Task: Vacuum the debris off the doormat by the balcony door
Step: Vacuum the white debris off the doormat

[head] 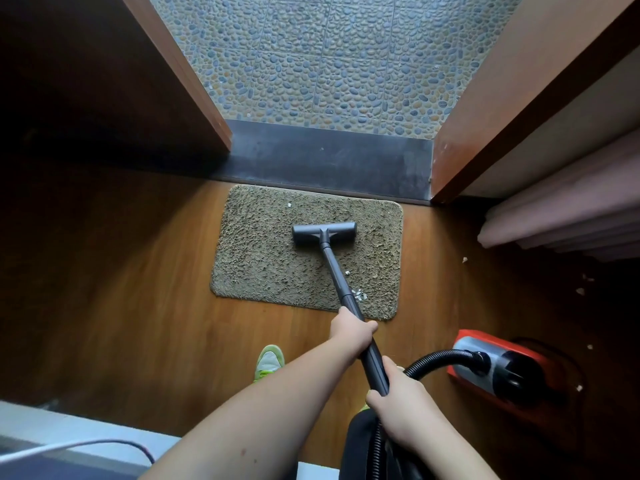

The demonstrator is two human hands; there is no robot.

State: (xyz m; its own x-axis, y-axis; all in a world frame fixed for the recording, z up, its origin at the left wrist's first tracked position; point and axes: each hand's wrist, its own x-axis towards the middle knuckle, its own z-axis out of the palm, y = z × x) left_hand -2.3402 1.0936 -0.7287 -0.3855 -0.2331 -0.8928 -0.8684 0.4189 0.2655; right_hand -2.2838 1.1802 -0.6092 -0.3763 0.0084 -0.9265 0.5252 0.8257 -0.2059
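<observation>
A brown wooden floor (138, 306) meets a dark door threshold (329, 161). Against the threshold lies the shaggy olive rectangular doormat (270, 258). A dark grey T-shaped vacuum head (323, 233) rests at the mat's centre. The left hand (351, 329) and right hand (403, 407) wrap its black wand (341, 282). White debris bits (358, 294) lie near the mat's near right corner.

- Red-and-grey canister vacuum body (498, 372): far side lost in shadow; outline there cannot be told.
- Ribbed black hose (436, 358): lower run hidden behind the right hand (401, 407).
- Dark grey metal wand (341, 278): two sections covered by the gripping left hand (351, 329) and the right hand.
- Lime-green sneaker (269, 362): heel hidden under the left forearm.
- Small white debris flecks (358, 294) on the brown shaggy doormat (263, 258): too small to identify.
- Thin white cable (69, 446): cut off by the left edge.
</observation>
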